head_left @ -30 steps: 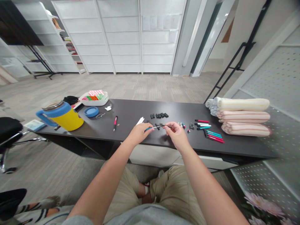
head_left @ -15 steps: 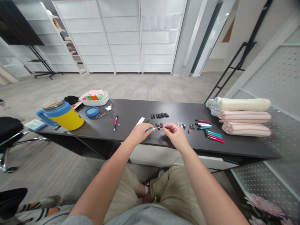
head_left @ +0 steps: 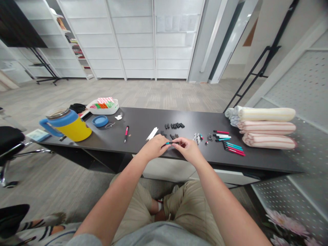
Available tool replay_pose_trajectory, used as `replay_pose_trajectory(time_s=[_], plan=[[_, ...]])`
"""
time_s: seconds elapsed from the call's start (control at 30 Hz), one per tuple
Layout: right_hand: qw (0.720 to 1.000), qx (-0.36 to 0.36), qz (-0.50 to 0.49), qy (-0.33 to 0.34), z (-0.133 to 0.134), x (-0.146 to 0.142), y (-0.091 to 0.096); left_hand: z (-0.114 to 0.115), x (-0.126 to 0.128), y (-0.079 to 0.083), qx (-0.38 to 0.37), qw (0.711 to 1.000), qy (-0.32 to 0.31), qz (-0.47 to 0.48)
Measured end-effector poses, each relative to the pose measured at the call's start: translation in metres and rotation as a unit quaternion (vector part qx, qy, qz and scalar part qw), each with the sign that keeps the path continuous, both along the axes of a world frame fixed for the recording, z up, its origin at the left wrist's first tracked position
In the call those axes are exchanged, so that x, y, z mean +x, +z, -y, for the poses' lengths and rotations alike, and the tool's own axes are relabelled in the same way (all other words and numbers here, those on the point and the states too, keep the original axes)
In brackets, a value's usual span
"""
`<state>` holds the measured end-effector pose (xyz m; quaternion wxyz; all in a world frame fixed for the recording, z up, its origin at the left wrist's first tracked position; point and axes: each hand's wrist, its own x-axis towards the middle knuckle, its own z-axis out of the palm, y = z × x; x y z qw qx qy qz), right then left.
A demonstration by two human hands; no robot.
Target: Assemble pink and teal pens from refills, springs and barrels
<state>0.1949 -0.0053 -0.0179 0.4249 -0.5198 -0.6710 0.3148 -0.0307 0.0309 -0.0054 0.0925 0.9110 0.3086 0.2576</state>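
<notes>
My left hand and my right hand meet over the front of the dark table, both pinched on one teal pen held level between them. The left fingers grip its teal end, the right fingers its black end. Just behind my hands lie white refills, a row of small black caps and tiny pen parts. To the right sits a group of finished teal and pink pens.
A yellow jug with a blue lid, a blue disc and a white tray of coloured items stand at the left. A lone pink pen lies mid-table. Rolled towels are stacked at the right end.
My hands have come closer together, so the white refill that showed between them is now hidden and only a short teal stretch remains visible.
</notes>
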Motion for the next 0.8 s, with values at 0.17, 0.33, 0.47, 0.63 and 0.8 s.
replay_pose_trajectory(time_s=[0.17, 0.33, 0.47, 0.63, 0.8], plan=[[1.000, -0.004, 0.019, 0.010, -0.0010, 0.0003, -0.0015, 0.0050, 0.0019, 0.0051, 0.017, 0.999, -0.026, -0.021], [1.000, -0.009, 0.011, 0.007, -0.0001, 0.0005, -0.0005, 0.0034, 0.0025, 0.0059, 0.009, 0.999, -0.014, -0.049], [1.000, -0.006, 0.002, 0.002, 0.0013, 0.0003, 0.0019, 0.0039, 0.0016, 0.0026, 0.023, 0.996, 0.035, -0.079], [1.000, -0.003, 0.016, -0.001, 0.0018, -0.0009, 0.0036, 0.0068, 0.0009, 0.0032, 0.014, 0.997, 0.033, -0.070], [1.000, 0.005, 0.019, -0.004, 0.0030, -0.0015, 0.0052, 0.0095, 0.0035, 0.0102, 0.021, 0.998, 0.007, -0.052]])
